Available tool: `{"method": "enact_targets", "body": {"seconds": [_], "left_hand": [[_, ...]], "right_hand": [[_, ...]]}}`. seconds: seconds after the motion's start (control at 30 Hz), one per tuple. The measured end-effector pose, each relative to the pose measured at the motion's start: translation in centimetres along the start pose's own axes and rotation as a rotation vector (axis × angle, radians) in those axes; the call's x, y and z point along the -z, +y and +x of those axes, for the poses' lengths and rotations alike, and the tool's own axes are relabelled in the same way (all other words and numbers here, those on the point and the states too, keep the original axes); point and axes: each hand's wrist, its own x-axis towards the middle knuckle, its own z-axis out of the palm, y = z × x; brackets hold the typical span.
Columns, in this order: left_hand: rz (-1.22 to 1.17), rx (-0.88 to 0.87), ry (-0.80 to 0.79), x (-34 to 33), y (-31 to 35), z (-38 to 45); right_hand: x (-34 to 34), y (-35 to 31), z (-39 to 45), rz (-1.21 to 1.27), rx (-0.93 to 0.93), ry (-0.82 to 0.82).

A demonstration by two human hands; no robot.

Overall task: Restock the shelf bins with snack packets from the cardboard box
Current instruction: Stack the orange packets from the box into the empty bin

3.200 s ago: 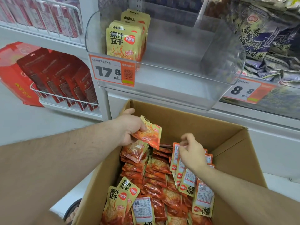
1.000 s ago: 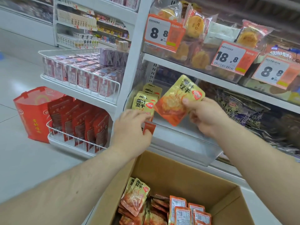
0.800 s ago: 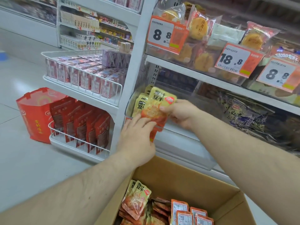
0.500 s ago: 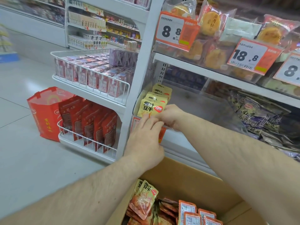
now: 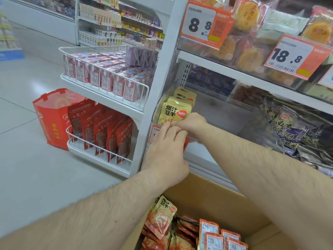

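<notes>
A row of yellow snack packets stands upright at the left end of the clear shelf bin. My right hand reaches into the bin and its curled fingers grip the lower edge of the front packet. My left hand lies against the bin's front wall over the orange price tag, fingers fairly straight, their tips touching the rim just below that packet. Below my arms the open cardboard box holds several orange and yellow packets.
A white wire rack with pink cartons and red pouches stands left of the bin. A red bag sits on the floor beside it. Purple snack bags fill the bin to the right. Pastry packs and price tags line the shelf above.
My right hand carried a yellow packet down and left into the bin and stood it at the front of the row. My left hand stayed at the bin's front.
</notes>
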Motion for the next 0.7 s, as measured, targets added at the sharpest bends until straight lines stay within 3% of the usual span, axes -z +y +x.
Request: {"method": "enact_targets", "body": {"seconds": [0.33, 0.43, 0.5, 0.57, 0.63, 0.7], "left_hand": [[-0.023, -0.001, 0.013, 0.1, 0.2, 0.1], [-0.053, -0.022, 0.220, 0.1, 0.6, 0.1], [-0.136, 0.013, 0.289, -0.1, 1.1, -0.1], [-0.324, 0.144, 0.107, -0.3, 1.7, -0.6], [-0.404, 0.237, -0.126, -1.5, 1.6, -1.1], [-0.365, 0.250, -0.276, -2.9, 1.4, -1.5]], "right_hand": [[0.6, 0.4, -0.8, 0.254, 0.035, -0.238], [2.1, 0.1, -2.5, 0.193, 0.055, -0.252], [3.1, 0.1, -3.6, 0.006, 0.077, -0.116], [3.4, 1.2, -4.3, -0.214, 0.204, 0.181], [3.2, 3.5, -6.4, -0.242, 0.530, 0.553], [2.4, 6.7, -9.3, -0.102, 0.852, 0.763]]}}
